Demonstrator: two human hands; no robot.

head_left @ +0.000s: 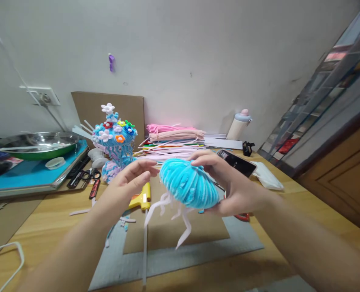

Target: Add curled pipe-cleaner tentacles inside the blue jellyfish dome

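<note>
A bright blue, dome-shaped pipe-cleaner jellyfish (187, 182) is held up over the table, tilted to one side. Curly pale pink strands dangle beneath it. My right hand (225, 182) grips its right side, fingers on top and thumb underneath. Just off its left edge, my left hand (134, 178) is open, fingers slightly bent and holding nothing. Behind that hand sits a yellow hot glue gun (143, 198), partly hidden, with a long pale glue stick (145, 247) in front. A brown cardboard piece (180, 235) lies below the jellyfish on a grey mat (228, 253).
A finished blue jellyfish with flowers (114, 134) stands at the back left. Bundles of pipe cleaners (175, 136) lie by the wall. Scissors (91, 174), a metal dish (40, 142), a phone (237, 163) and a bottle (239, 126) are also around.
</note>
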